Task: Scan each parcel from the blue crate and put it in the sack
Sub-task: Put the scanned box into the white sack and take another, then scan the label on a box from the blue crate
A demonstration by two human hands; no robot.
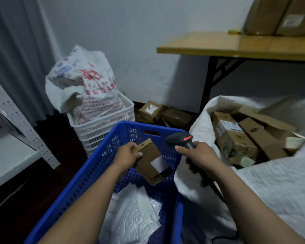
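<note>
Closest to us, white plastic mailers [136, 213] lie in the bottom of the blue crate [102, 152], and both our forearms reach out over it. Our left hand [127, 154] holds a flat brown cardboard parcel [148, 162] in the air above the crate. The fingers are clamped on its upper left edge, and the parcel is tilted with a white label [158, 163] facing up. Our right hand [199, 155] has its fingers wrapped tight round the handle of a black scanner [180, 140]. A red light glows on the scanner's head, which sits just up and right of the parcel without touching it.

To the right, touching the crate's side, the white sack [201, 124] stands open with several brown boxes [236, 138] piled inside. Beyond the crate is a white crate [102, 125] holding a stuffed printed sack [84, 81]. A few small cartons [164, 113] sit on the floor by the wall. Farther right, a wooden counter [236, 46] carries large cardboard boxes [280, 16]. A grey metal shelf [16, 110] stands at the left.
</note>
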